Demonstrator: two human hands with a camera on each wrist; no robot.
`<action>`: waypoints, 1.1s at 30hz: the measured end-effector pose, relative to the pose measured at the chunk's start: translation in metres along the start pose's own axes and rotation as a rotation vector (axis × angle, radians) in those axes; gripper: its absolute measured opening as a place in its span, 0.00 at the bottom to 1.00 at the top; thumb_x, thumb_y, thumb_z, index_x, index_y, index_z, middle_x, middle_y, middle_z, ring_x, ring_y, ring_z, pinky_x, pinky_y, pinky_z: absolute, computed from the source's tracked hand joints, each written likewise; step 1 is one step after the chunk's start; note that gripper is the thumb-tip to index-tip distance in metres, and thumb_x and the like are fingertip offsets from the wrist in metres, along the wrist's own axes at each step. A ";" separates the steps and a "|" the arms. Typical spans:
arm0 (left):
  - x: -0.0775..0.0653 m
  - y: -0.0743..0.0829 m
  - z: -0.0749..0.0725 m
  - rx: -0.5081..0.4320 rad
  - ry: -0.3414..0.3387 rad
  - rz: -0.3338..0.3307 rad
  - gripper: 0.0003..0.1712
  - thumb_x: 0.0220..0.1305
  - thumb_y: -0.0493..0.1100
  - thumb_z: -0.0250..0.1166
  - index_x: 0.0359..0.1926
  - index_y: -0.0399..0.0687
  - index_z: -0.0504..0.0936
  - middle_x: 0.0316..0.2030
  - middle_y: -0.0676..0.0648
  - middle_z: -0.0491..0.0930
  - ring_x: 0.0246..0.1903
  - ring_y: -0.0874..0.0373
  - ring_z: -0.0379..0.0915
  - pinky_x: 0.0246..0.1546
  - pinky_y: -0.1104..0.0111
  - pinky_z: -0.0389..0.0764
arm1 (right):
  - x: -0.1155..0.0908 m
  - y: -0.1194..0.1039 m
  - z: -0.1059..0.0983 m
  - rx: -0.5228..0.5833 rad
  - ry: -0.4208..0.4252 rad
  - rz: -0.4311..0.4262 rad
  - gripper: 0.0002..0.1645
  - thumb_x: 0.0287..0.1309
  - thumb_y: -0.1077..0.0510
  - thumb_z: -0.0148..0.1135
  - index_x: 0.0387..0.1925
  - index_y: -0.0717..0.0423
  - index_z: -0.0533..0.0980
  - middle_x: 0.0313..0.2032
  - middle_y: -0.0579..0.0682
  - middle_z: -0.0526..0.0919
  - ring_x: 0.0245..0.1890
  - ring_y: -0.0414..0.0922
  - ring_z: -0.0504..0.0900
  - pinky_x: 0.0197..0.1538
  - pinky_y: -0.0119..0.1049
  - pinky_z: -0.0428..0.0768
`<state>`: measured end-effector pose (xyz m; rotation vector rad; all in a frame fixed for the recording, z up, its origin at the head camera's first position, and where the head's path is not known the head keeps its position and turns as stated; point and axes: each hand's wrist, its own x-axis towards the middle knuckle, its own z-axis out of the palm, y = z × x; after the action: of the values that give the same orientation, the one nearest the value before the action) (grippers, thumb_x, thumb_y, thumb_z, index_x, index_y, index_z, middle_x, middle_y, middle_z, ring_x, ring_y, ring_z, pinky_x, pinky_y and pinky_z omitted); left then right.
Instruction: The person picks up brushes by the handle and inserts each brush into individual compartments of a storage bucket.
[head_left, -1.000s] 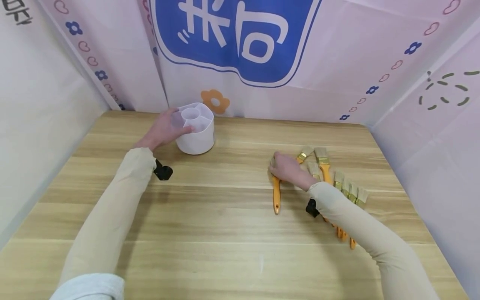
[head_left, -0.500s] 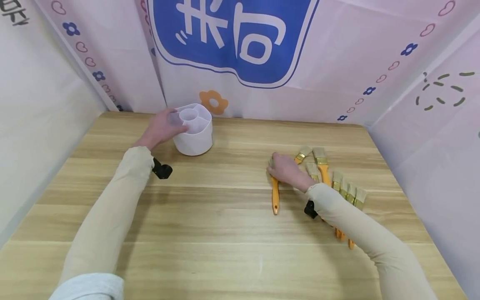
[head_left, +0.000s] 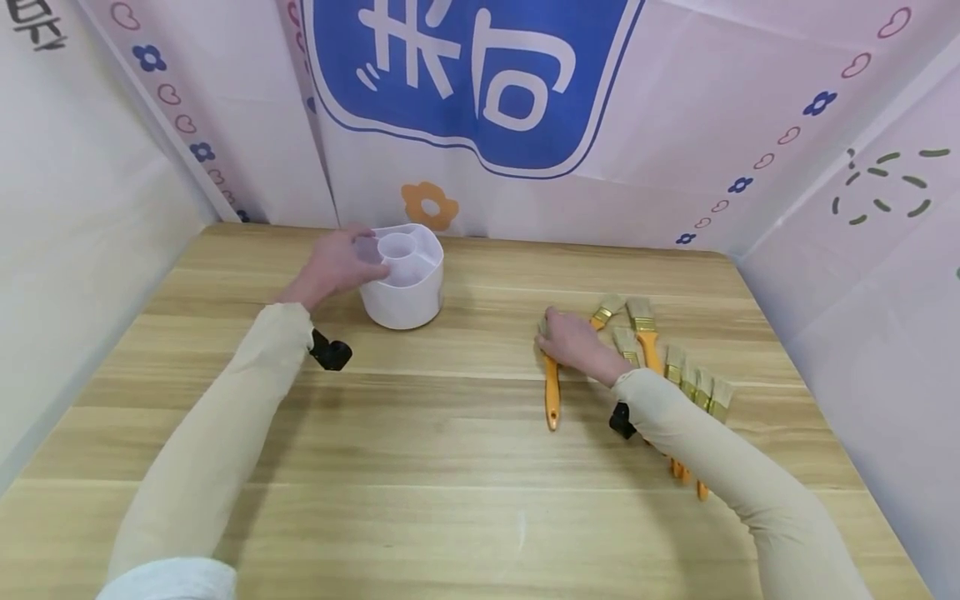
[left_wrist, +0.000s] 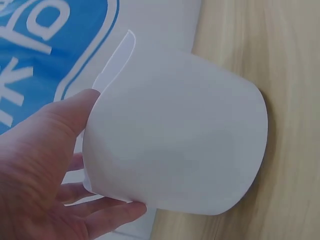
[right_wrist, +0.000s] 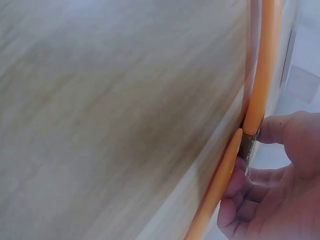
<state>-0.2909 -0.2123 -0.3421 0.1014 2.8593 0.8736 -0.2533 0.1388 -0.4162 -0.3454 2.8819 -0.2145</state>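
At the bench [head_left: 412, 500], we see the left hand [head_left: 337, 262] gripping the white divided holder [head_left: 408, 296] and, to that holder's right, the right hand [head_left: 573, 337] pinching an orange-handled brush [head_left: 552, 396] beside other brushes [head_left: 643, 322].

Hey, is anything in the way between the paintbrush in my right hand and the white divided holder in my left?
Nothing visible: the head view shows only bare wooden tabletop between the paintbrush and the white divided holder. The other brush heads lie to the right, off that line.
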 end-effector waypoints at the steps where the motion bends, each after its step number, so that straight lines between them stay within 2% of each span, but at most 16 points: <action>1: -0.002 0.001 0.002 0.003 0.000 0.008 0.45 0.52 0.54 0.66 0.67 0.43 0.61 0.65 0.33 0.62 0.63 0.37 0.59 0.62 0.44 0.65 | 0.000 0.000 0.000 0.001 0.000 -0.001 0.26 0.62 0.49 0.53 0.53 0.65 0.68 0.28 0.56 0.78 0.22 0.45 0.73 0.19 0.31 0.68; 9: -0.019 0.021 0.021 0.005 -0.068 0.080 0.44 0.51 0.53 0.67 0.67 0.44 0.62 0.65 0.34 0.63 0.63 0.39 0.60 0.60 0.44 0.67 | 0.000 0.001 0.001 -0.004 0.002 -0.013 0.26 0.62 0.49 0.53 0.53 0.66 0.68 0.28 0.55 0.78 0.22 0.45 0.73 0.19 0.32 0.68; 14: -0.032 0.037 0.036 0.012 -0.067 0.163 0.43 0.50 0.53 0.67 0.65 0.42 0.64 0.63 0.34 0.66 0.60 0.40 0.64 0.58 0.46 0.70 | 0.000 0.002 0.002 -0.001 0.004 -0.027 0.26 0.63 0.50 0.52 0.54 0.66 0.68 0.30 0.57 0.79 0.23 0.46 0.73 0.20 0.33 0.69; 19: -0.045 0.051 0.045 -0.002 -0.065 0.246 0.40 0.49 0.51 0.67 0.62 0.40 0.68 0.61 0.37 0.70 0.56 0.44 0.68 0.54 0.51 0.74 | 0.000 0.002 0.003 -0.003 0.020 -0.041 0.26 0.63 0.50 0.52 0.53 0.66 0.68 0.32 0.58 0.80 0.25 0.47 0.74 0.23 0.35 0.72; 27: -0.061 0.065 0.052 0.014 -0.094 0.276 0.40 0.48 0.51 0.68 0.62 0.43 0.68 0.59 0.39 0.72 0.52 0.47 0.68 0.48 0.55 0.77 | 0.000 0.002 0.003 -0.012 0.037 -0.029 0.25 0.63 0.49 0.52 0.52 0.65 0.69 0.33 0.61 0.81 0.28 0.51 0.77 0.28 0.42 0.78; 33: -0.067 0.067 0.054 0.020 -0.134 0.283 0.40 0.49 0.51 0.68 0.63 0.45 0.67 0.63 0.39 0.68 0.57 0.46 0.66 0.52 0.52 0.76 | 0.000 0.002 0.003 -0.018 0.040 -0.033 0.24 0.62 0.50 0.52 0.50 0.65 0.69 0.32 0.60 0.81 0.28 0.51 0.78 0.29 0.43 0.79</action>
<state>-0.2148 -0.1345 -0.3403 0.5567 2.7687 0.8493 -0.2534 0.1402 -0.4195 -0.3964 2.9212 -0.2032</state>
